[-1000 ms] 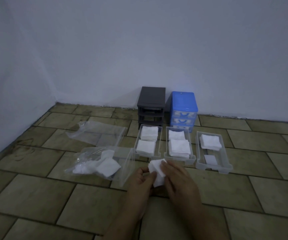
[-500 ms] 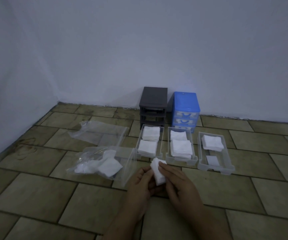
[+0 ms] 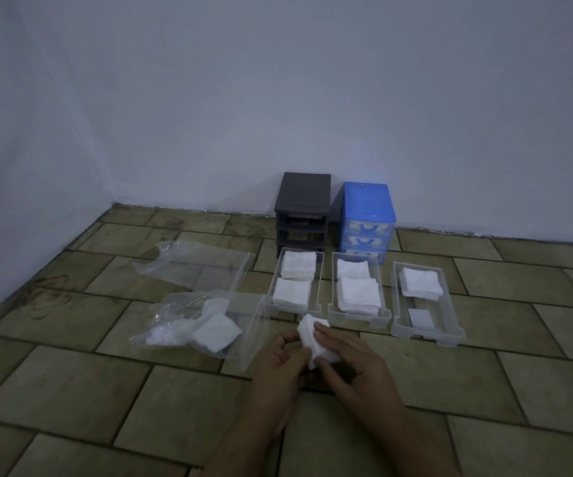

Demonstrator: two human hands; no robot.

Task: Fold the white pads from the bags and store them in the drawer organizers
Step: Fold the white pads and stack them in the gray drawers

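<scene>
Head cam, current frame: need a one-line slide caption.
Both hands, left hand and right hand, hold a white pad above the tiled floor, before three clear drawers stocked with folded pads.

Low in the centre of the frame, the left hand and right hand pinch a small white folded pad between them above the tan tiled floor. Just above sit three clear plastic drawer trays: left tray and middle tray each with two pad stacks, right tray with one. To the left lie two clear plastic bags, the nearer bag holding loose pads, the farther bag behind it. Against the wall stand a dark grey drawer frame and a blue drawer cabinet.
</scene>
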